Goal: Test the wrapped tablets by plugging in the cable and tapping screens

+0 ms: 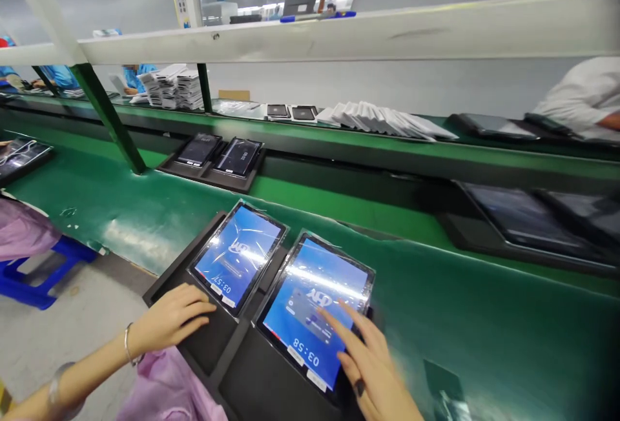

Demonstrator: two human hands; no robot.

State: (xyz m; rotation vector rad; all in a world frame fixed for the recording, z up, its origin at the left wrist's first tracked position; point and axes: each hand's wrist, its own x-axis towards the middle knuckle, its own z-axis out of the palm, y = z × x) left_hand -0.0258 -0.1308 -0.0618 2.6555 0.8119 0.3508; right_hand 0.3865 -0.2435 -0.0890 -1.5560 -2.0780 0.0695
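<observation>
Two tablets with lit blue screens lie in a black tray [194, 337] on the green bench. The right tablet [290, 308] shows 03:58 and a pop-up box. My right hand [371, 356] hovers over or touches its screen, fingers spread; contact is hard to tell. Clear film covers both screens, with small white labels along the near edges. On the left tablet [252, 240] the time reads 03:57. Beside its near-left corner, my left hand [177, 314] rests over the tray, holding nothing, with its fingers apart.
Another tray [208, 177] with two tablets sits on the green conveyor beyond the bench. More tablets [523, 214] lie in a tray at the right. Stacked white boxes [179, 85] line the far shelf. A white beam [314, 43] crosses above. Other people work around the line.
</observation>
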